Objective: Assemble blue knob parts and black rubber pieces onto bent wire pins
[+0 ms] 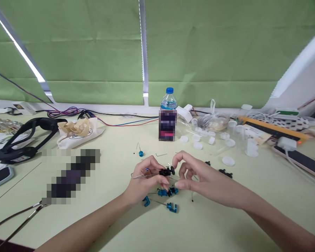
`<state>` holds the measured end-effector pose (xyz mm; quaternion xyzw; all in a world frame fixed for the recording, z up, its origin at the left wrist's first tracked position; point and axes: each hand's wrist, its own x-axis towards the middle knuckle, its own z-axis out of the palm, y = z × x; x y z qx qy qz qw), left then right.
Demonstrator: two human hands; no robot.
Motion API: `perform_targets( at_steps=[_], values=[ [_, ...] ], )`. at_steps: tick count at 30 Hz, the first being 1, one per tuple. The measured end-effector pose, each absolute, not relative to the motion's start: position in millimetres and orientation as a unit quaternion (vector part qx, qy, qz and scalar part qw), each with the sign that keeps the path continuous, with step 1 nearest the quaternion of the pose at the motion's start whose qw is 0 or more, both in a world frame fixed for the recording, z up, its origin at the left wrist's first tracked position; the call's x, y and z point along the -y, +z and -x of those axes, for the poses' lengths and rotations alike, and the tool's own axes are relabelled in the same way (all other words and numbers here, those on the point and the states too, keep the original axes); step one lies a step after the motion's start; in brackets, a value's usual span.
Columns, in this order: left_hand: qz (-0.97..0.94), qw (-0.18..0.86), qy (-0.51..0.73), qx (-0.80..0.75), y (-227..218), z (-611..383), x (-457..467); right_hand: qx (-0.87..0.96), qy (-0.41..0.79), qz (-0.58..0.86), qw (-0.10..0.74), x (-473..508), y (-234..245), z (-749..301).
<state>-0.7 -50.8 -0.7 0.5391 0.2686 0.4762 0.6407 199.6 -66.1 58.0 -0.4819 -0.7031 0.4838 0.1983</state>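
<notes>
Between the fingers of my left hand (148, 175) is a small black mechanical part (166, 171) with a round black disc at its right end and thin metal rods sticking out. My right hand (196, 173) hovers just right of it, thumb and forefinger curved and apart, with nothing visible between them. Beneath the hands lie blue metal parts with rods, among them a blue fork-shaped piece (172, 207) and a blue hooked piece (146, 201). A round blue piece (141, 153) and an L-shaped hex key (161, 154) rest beyond my hands.
Behind stands a water bottle (169, 101). Clear plastic lids and cups (228, 161) are scattered at the back right, near an orange-edged power strip (275, 129). On the left are a white cloth pouch (78, 134), a black headset (28, 136) and a phone (0, 176).
</notes>
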Motion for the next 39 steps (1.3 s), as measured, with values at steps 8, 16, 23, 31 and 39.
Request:
perform_targets(
  at_steps=[8,16,23,31,39],
  values=[
    [-0.535,0.654,0.459,-0.275,0.9,-0.7,53.9,0.702,0.514,0.447,0.206,65.4,54.0,-196.5],
    [-0.539,0.652,0.465,-0.262,-1.8,0.1,53.3,0.703,0.469,0.482,0.231,65.9,58.4,-198.2],
    [-0.542,0.647,0.470,-0.258,-1.4,-0.5,52.7,0.672,0.458,0.524,0.254,63.8,57.3,-196.5],
    [-0.541,0.650,0.470,-0.254,-0.9,0.4,53.8,0.672,0.531,0.464,0.225,60.3,58.2,-198.5],
    [-0.541,0.646,0.473,-0.255,-2.0,0.1,52.5,0.689,0.511,0.466,0.216,62.3,52.2,-196.4]
  ],
)
